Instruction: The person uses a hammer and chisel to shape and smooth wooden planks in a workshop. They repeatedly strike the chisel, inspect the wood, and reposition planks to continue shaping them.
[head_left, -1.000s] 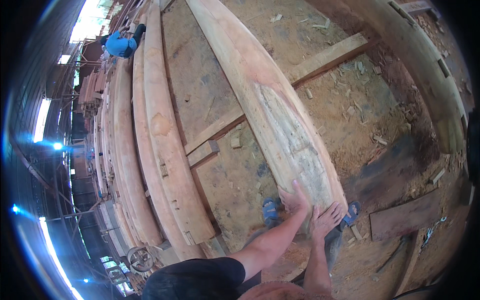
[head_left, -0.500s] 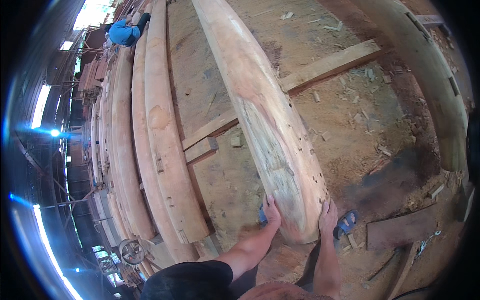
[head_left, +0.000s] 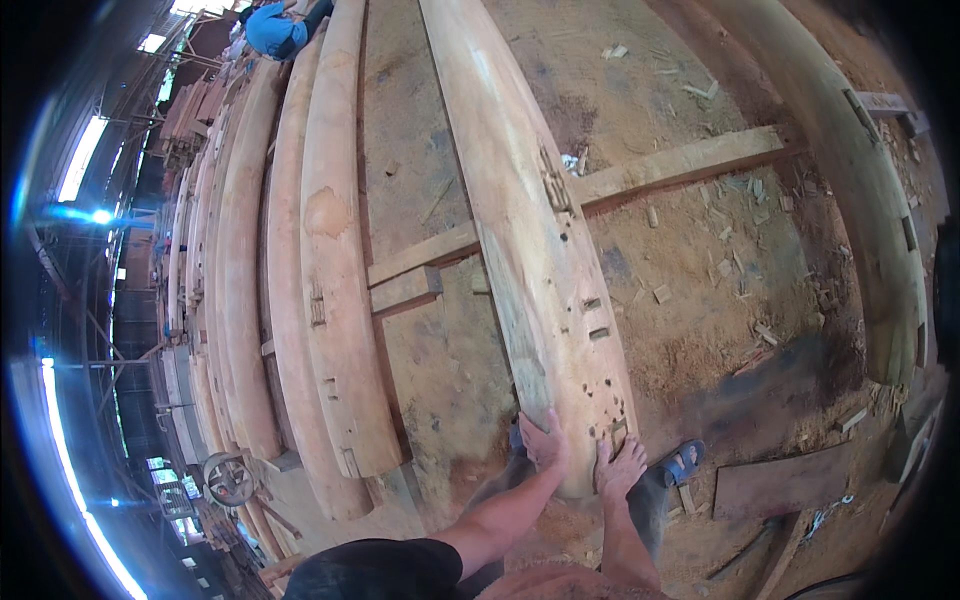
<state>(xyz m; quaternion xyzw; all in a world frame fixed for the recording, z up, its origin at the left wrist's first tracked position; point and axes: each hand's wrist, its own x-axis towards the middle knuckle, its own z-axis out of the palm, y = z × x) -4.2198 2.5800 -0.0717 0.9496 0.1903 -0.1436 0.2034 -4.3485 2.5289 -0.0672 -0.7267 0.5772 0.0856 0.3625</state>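
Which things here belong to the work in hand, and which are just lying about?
In hand:
- log, both hands on it
- left hand, at its left side
- right hand, near its holes
- crossbeam, seemingly under it

Lying about:
- left logs
- right log
- board
- wheel

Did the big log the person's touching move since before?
Yes. Against the fixed crossbeam, the log rolled left: its grey patch turned from on top to its left side.

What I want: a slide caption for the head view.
Left hand and right hand lie on the near end of a slotted log.
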